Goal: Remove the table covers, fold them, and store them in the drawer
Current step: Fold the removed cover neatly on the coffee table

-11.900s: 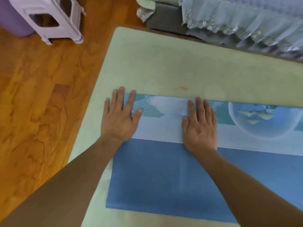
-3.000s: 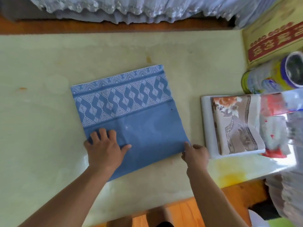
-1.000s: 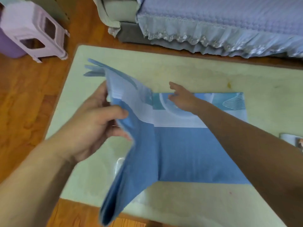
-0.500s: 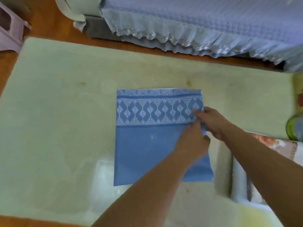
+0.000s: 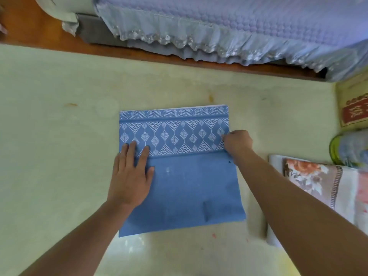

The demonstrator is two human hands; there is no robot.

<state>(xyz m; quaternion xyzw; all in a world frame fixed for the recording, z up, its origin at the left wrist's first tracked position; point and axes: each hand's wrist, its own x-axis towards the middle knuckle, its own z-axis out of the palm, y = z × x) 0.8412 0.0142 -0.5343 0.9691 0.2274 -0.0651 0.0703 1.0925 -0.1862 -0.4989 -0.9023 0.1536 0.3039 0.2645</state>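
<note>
— Pinching the right edge of the blue cover, the right hand had its fingers curled tight on the cloth at the patterned band. And the other one?

— The left hand lay flat on the cover's left side, fingers straight, pressing it down on the table.

— What had changed?

— A second earlier the left hand held half the cover up in the air, open to the pale inner side. Half a second earlier both hands met at the right edge. By this moment the halves lay together in a squarish packet, and the left hand had crossed back to smooth it.

— So this fold was done?

— It looked so to me; perhaps one more fold, then the drawer, which wasn't in view.

— Anything nearby?

— A folded floral cloth lay just to the right under the right forearm, with a can beyond it and a printed box at the far corner. A bed frill hung past the table. A small crease near the cover's front edge wanted flattening.
</note>
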